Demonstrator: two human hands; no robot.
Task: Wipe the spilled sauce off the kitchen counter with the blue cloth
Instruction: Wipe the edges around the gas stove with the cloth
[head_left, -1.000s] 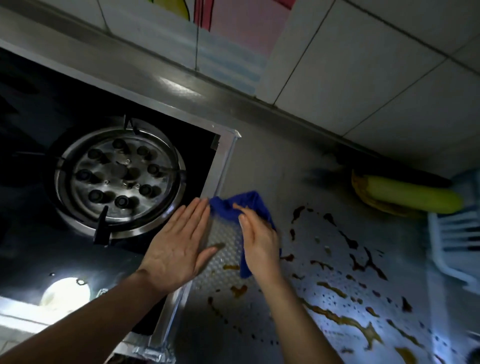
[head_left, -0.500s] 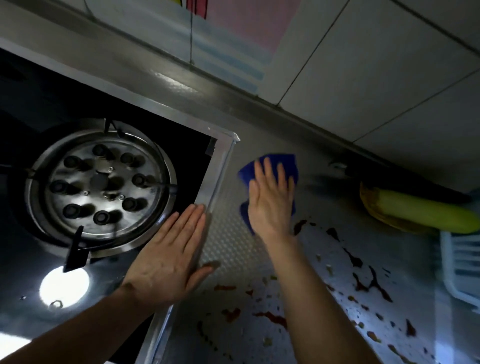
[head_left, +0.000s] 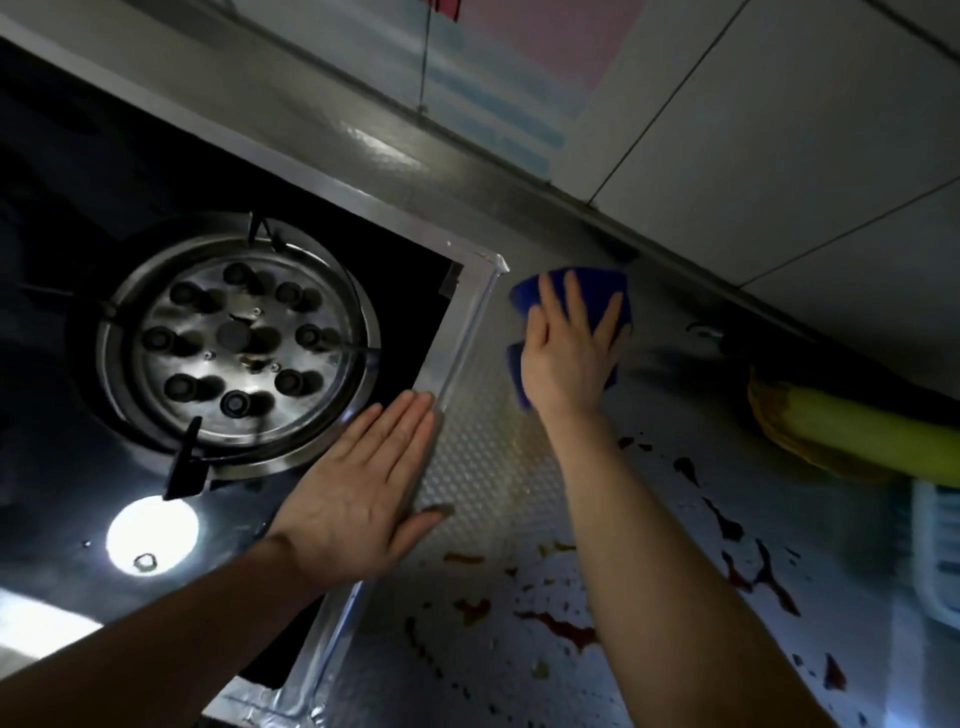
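The blue cloth (head_left: 524, 299) lies on the embossed steel counter (head_left: 483, 467) near the stove's back right corner. My right hand (head_left: 569, 353) presses flat on top of it with fingers spread, covering most of it. Brown-red sauce (head_left: 561, 626) is spattered over the counter nearer to me and to the right, in streaks and drops. My left hand (head_left: 363, 488) rests flat and open on the stove's right edge, holding nothing.
A gas stove (head_left: 236, 343) with a round burner fills the left side, its metal rim bordering the counter. A yellow-green vegetable (head_left: 857, 436) lies at the right by the tiled wall (head_left: 779, 119). A pale plastic rack (head_left: 935, 556) sits at the right edge.
My right hand has pushed the blue cloth away from me, from the near sauce patch up toward the back wall. The strip it passed over looks cleaner. My left hand stays on the stove edge.
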